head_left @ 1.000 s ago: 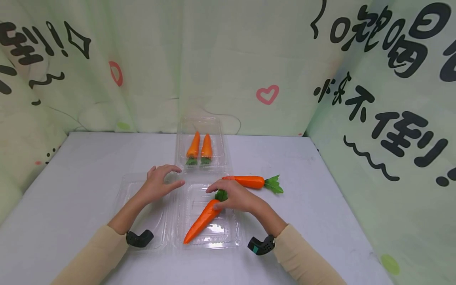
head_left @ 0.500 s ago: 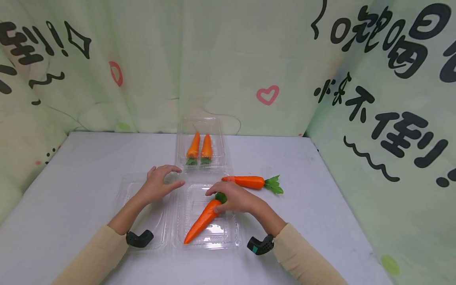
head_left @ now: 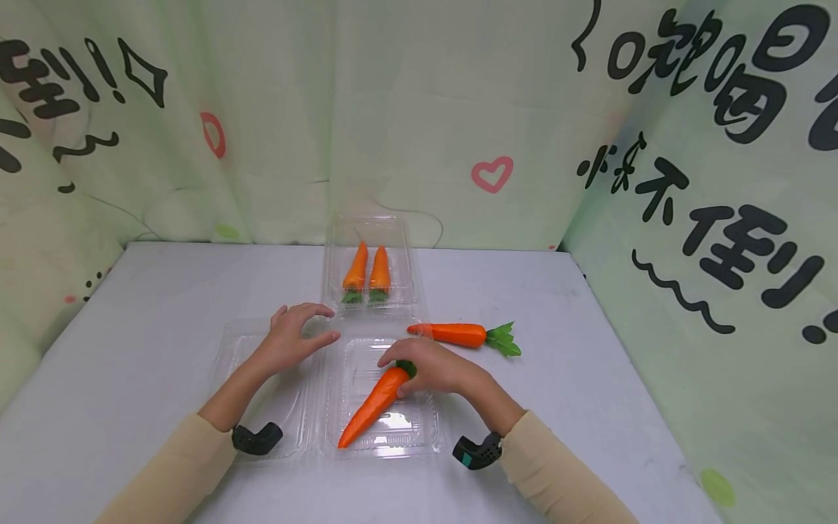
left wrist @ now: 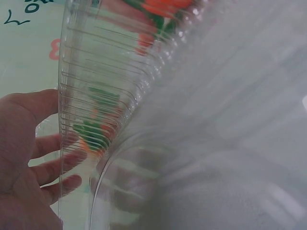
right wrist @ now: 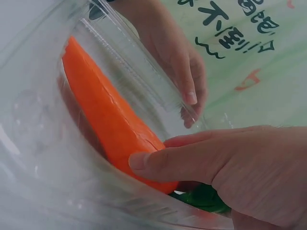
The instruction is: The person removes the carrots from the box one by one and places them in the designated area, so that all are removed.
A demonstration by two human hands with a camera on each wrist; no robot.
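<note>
An orange carrot (head_left: 373,407) lies slantwise in the clear plastic box (head_left: 428,429), its narrow tip toward the near left. My right hand (head_left: 435,367) holds its thick end, with the thumb across the orange skin in the right wrist view and the green top (right wrist: 206,197) partly hidden under the hand. Over the far side of the open lid (head_left: 225,349), my left hand (head_left: 291,338) is held with fingers and thumb spread apart, nothing between them. Through the ribbed plastic wall (left wrist: 96,72) in the left wrist view, some of its fingertips show.
Behind the box, a second clear box (head_left: 406,255) holds two small carrots (head_left: 356,269). Another carrot (head_left: 458,334) with a leafy top lies on the white table (head_left: 524,291), right of the box. Printed curtains (head_left: 406,109) enclose the back and sides.
My right hand has shifted slightly toward me at the carrot's thick end, and the carrot has turned a little, showing less of its green top. The left hand has not moved.
</note>
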